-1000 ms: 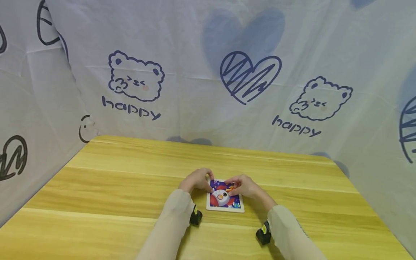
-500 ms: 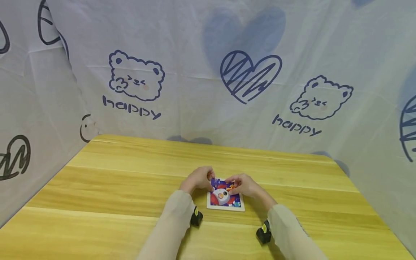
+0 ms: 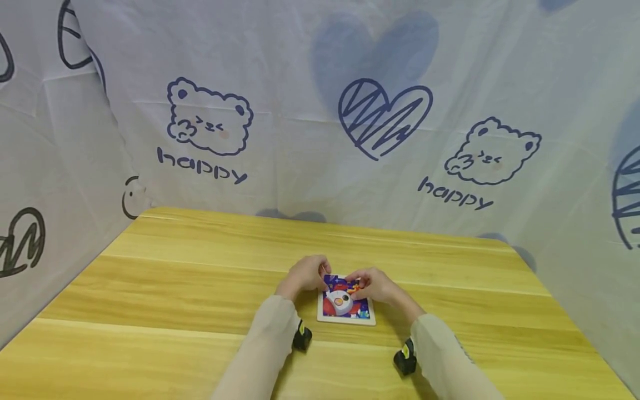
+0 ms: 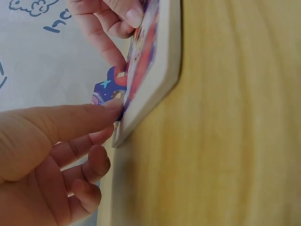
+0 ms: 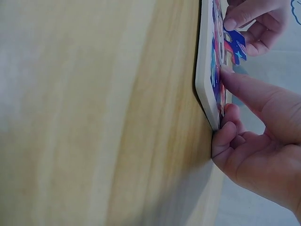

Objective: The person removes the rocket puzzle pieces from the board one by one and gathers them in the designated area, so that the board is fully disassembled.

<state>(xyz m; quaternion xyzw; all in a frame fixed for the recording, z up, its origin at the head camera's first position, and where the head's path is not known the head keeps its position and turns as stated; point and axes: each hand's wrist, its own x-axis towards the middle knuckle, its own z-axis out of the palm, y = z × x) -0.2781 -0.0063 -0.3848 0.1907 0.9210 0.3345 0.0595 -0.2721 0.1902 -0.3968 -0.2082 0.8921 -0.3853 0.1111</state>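
Note:
A small square jigsaw puzzle (image 3: 345, 320) in a white frame lies flat on the table, showing a white round-faced figure and red shapes on purple. My left hand (image 3: 305, 276) is at its far left corner. Between thumb and fingers it pinches a purple puzzle piece (image 4: 104, 88) with a light blue star, tilted up from the board. From the right, my right hand (image 3: 376, 284) holds the puzzle, with the thumb (image 5: 235, 80) on the picture and curled fingers (image 5: 225, 136) at the frame's edge. Its index finger reaches near the raised piece in the left wrist view.
The yellow wood-grain table (image 3: 175, 289) stretches out around the puzzle. Behind it hangs a white cloth (image 3: 295, 161) with bear and heart drawings. A black wrist camera (image 3: 302, 336) sits on the left wrist, another black camera (image 3: 405, 360) on the right.
My left fingers have shifted slightly at the far left corner, with the piece there moving a little. The right hand and the frame stay almost in place.

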